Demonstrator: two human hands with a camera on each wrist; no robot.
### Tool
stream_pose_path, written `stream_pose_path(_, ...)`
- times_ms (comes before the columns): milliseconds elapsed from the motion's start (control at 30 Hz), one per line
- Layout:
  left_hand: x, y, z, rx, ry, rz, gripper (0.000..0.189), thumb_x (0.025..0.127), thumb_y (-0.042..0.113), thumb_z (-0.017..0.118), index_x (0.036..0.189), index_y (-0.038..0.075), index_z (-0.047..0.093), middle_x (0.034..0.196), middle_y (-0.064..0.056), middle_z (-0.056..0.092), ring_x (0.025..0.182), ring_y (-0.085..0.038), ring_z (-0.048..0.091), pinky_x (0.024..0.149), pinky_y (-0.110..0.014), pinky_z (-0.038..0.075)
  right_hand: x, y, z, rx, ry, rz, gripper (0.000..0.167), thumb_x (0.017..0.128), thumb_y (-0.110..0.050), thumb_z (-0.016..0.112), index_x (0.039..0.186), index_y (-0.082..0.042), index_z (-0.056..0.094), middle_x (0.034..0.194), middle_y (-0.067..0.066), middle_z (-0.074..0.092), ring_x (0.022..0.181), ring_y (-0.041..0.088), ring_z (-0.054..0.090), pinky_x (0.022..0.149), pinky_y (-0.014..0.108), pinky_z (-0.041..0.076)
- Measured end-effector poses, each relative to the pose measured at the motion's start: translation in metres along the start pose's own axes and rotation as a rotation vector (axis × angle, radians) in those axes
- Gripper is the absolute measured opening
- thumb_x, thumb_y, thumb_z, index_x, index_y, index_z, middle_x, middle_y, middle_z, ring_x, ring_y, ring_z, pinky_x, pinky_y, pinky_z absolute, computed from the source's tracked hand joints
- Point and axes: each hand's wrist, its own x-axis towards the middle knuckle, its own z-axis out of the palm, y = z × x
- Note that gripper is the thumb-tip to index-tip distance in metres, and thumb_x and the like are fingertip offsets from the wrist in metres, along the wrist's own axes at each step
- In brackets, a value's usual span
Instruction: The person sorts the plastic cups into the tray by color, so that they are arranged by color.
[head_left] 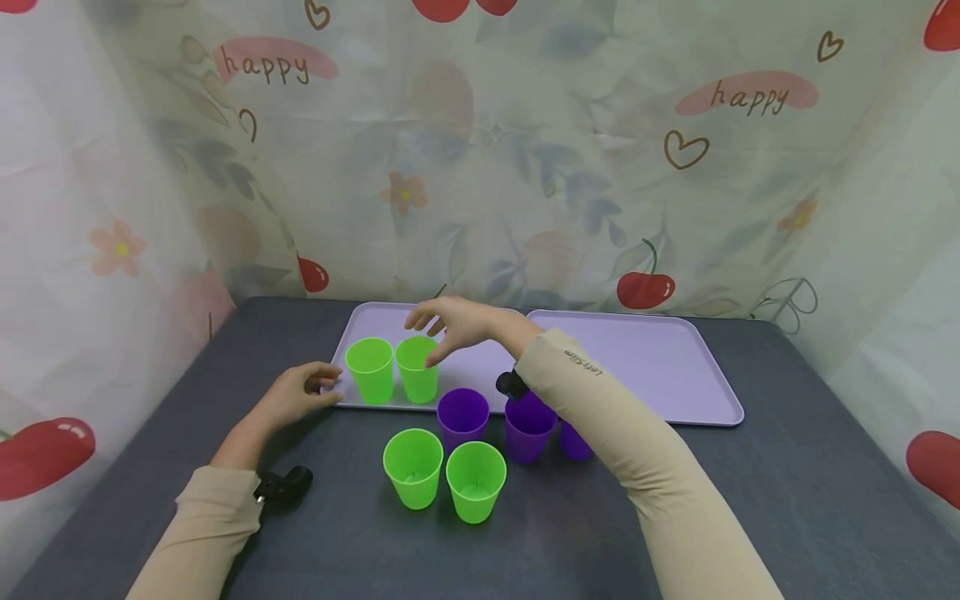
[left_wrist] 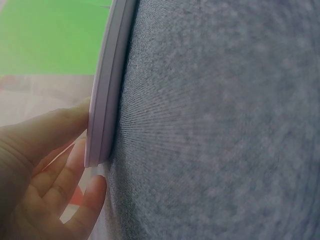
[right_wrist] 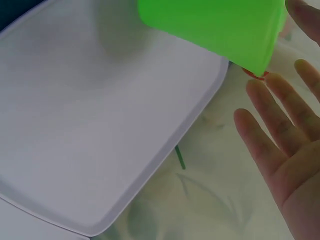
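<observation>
Two green cups stand upright on the left lilac tray (head_left: 480, 379), a left one (head_left: 370, 371) and a right one (head_left: 417, 375). My right hand (head_left: 459, 323) is spread over the right cup, thumb beside its rim; in the right wrist view the fingers (right_wrist: 262, 135) look extended, grasping nothing. At the tray's front left corner is my left hand (head_left: 294, 393), its loosely bent fingers touching the edge; the left wrist view shows the thumb (left_wrist: 55, 125) against the tray rim (left_wrist: 102, 95).
Two more green cups, one (head_left: 413, 468) left of the other (head_left: 476, 482), stand on the dark table (head_left: 337, 533). Behind them are purple cups (head_left: 462, 417), one partly hidden by the right sleeve (head_left: 637, 442). A second lilac tray (head_left: 637, 358) lies to the right. A printed curtain (head_left: 495, 167) hangs behind.
</observation>
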Motion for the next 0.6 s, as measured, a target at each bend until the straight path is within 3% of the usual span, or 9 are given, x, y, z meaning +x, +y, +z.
stream_pose_path(300, 0.000, 0.000, 0.001, 0.006, 0.006, 0.007, 0.044, 0.086, 0.018, 0.067, 0.122, -0.003, 0.056, 0.117, -0.025, 0.061, 0.108, -0.037, 0.058, 0.088, -0.046, 0.048, -0.024, -0.012, -0.018, 0.037, 0.159, -0.053, 0.043, 0.084, -0.016, 0.068, 0.124, -0.007, 0.055, 0.125, 0.013, 0.059, 0.111, 0.027, 0.061, 0.097, 0.038, 0.047)
stream_pose_path(600, 0.001, 0.000, 0.001, 0.014, 0.015, 0.002, 0.043, 0.085, 0.018, 0.067, 0.121, -0.004, 0.056, 0.117, -0.025, 0.061, 0.108, -0.038, 0.058, 0.089, -0.049, 0.047, -0.070, -0.021, -0.020, 0.087, 0.324, -0.105, 0.030, 0.086, -0.012, 0.065, 0.115, -0.003, 0.059, 0.114, 0.014, 0.064, 0.102, 0.025, 0.065, 0.089, 0.030, 0.052)
